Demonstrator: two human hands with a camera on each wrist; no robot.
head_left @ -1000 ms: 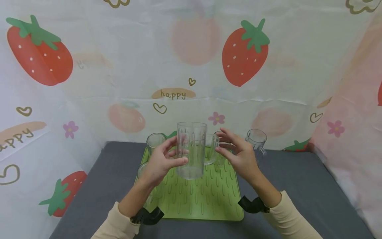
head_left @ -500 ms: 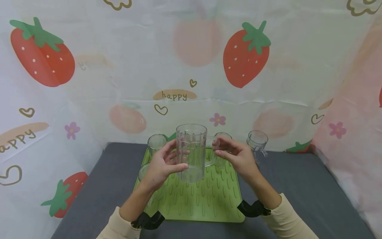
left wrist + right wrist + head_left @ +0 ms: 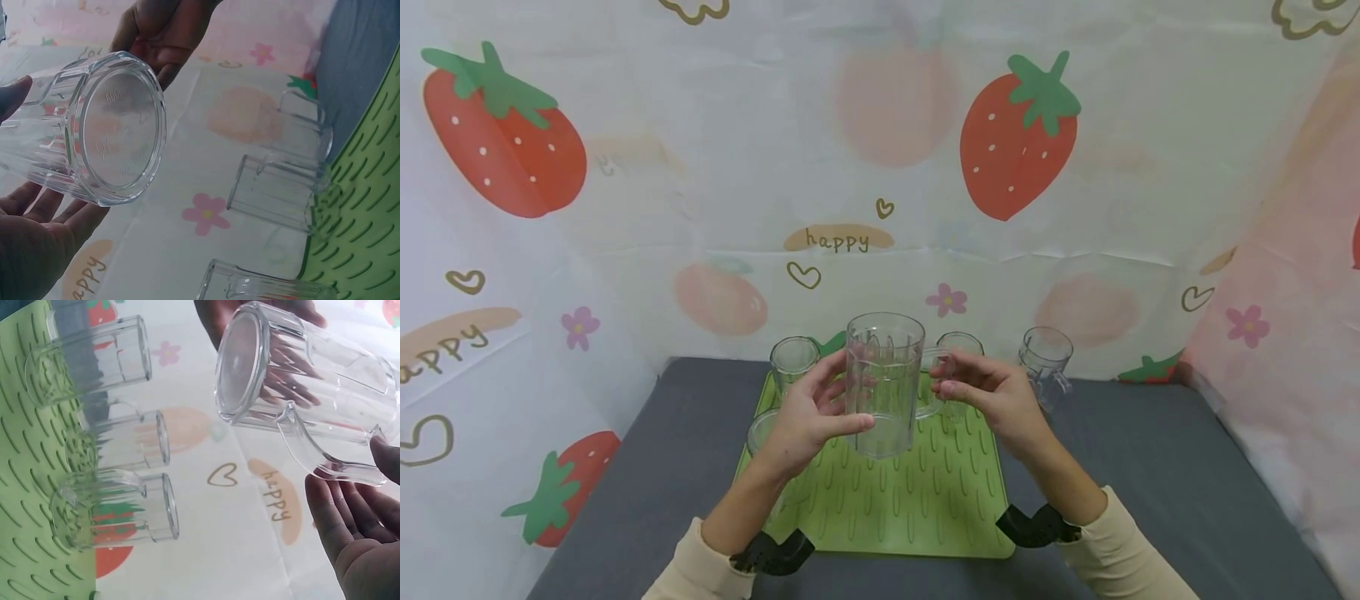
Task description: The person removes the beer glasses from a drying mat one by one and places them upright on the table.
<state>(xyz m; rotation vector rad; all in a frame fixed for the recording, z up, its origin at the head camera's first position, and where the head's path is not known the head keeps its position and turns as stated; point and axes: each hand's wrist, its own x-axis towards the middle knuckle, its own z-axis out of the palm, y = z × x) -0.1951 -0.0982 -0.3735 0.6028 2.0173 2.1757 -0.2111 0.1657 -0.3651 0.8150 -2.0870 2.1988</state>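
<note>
A clear mug [image 3: 886, 392] is held up above the green mat, upright, with its handle [image 3: 934, 408] to the right. My left hand [image 3: 805, 412] grips the body from the left, its thumb across the near side and the fingers behind. My right hand [image 3: 1000, 396] pinches the handle between thumb and fingertips. The left wrist view looks at the round base [image 3: 122, 134] with raised lettering on it. In the right wrist view the thumb [image 3: 386, 456] lies on one side of the handle and the fingers on the other.
The green ridged mat [image 3: 910, 525] lies on a grey-covered table [image 3: 1135, 500]. On its left side stand clear mugs, one at the back [image 3: 793, 358] and one nearer [image 3: 762, 429]. Another mug [image 3: 962, 342] is behind my right hand; one more [image 3: 1047, 354] stands right of the mat.
The right hand's fingers were spread beside the handle and have closed onto it. The mug has turned a little and sits slightly lower in view. The left hand keeps its grip.
</note>
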